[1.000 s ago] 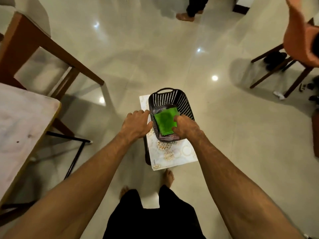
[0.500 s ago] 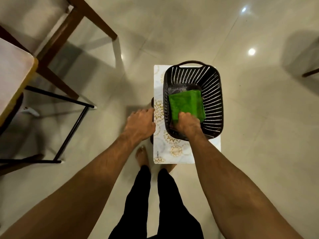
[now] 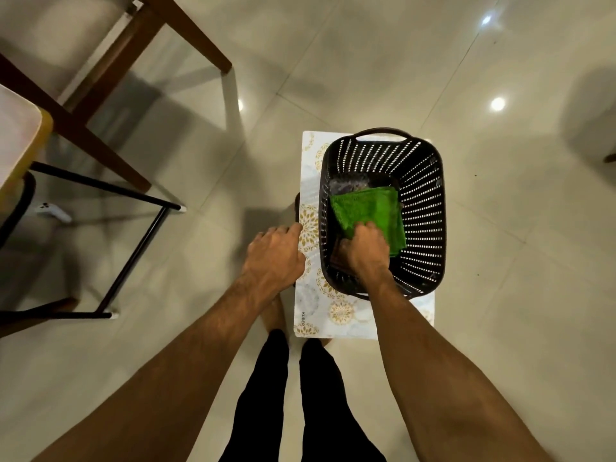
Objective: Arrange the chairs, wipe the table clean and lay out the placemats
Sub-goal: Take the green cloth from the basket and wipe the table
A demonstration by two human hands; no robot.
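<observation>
Glossy tile floor [image 3: 383, 68] surrounds you; your right grip [image 3: 366, 248] clutches the green cloth [image 3: 370, 210] inside the basket [image 3: 423, 208], left grip [image 3: 275, 253] closed on the mat [image 3: 311, 295] edge

A dark perforated plastic basket [image 3: 423, 208] stands on a white gold-patterned placemat [image 3: 311, 295], toward the mat's right and far part. A folded green cloth [image 3: 366, 208] lies in the basket. The right hand [image 3: 365, 250] is in the basket on the cloth's near edge; the left hand [image 3: 275, 251] is at the mat's left edge. Far left stands a wooden chair [image 3: 110, 95], and a pale-topped table [image 3: 16, 135] is at the left edge.
</observation>
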